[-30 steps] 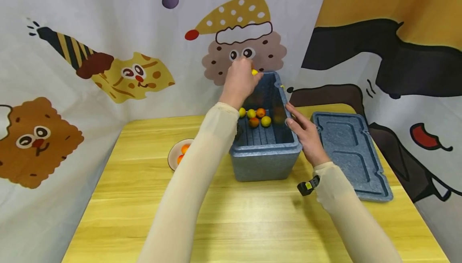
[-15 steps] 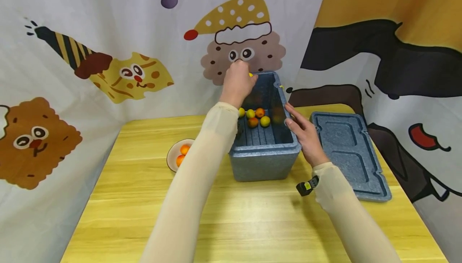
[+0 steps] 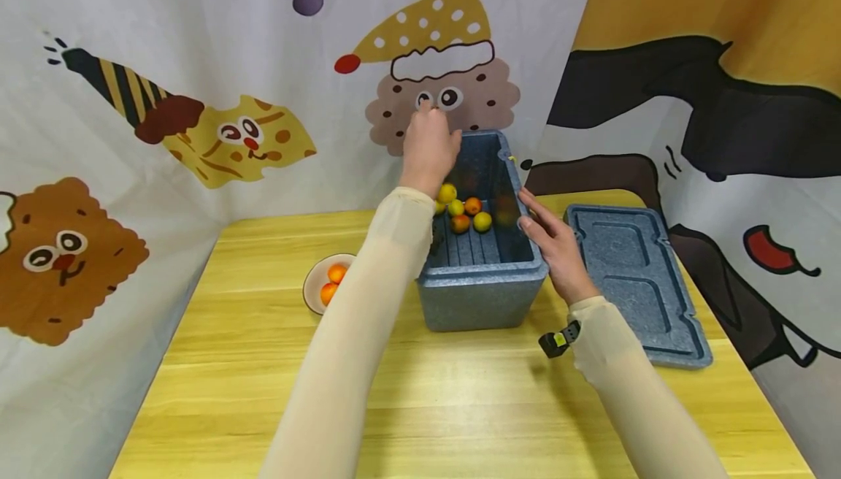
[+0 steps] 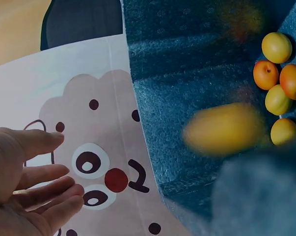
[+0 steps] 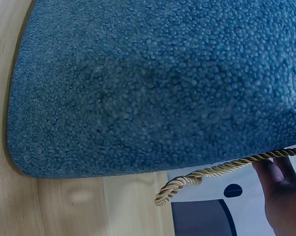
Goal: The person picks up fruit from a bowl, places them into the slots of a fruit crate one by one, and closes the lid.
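Observation:
My left hand (image 3: 428, 142), fingers spread and holding nothing, is over the far left side of a blue-grey foam box (image 3: 482, 296). In the left wrist view a yellow fruit (image 4: 224, 129) blurs in mid-air inside the box, apart from the left hand (image 4: 35, 182). Below it, several small yellow and orange fruits (image 3: 482, 221) lie on the ribbed box floor. My right hand (image 3: 558, 249) rests on the right rim with fairly straight fingers and thumb. In the right wrist view its fingers touch the box side beside a twisted gold rope (image 5: 221, 169).
The box's lid (image 3: 634, 267) lies to the right on the wooden table (image 3: 447, 406). Left of the box, partly behind the left sleeve, is a bowl (image 3: 312, 290) with orange fruits. A printed cloth (image 3: 217, 19) hangs close behind the table.
The left hand has moved slightly left and its fingers have let go of the yellow fruit, which is now dropping into the box. The right hand has stayed at the rim.

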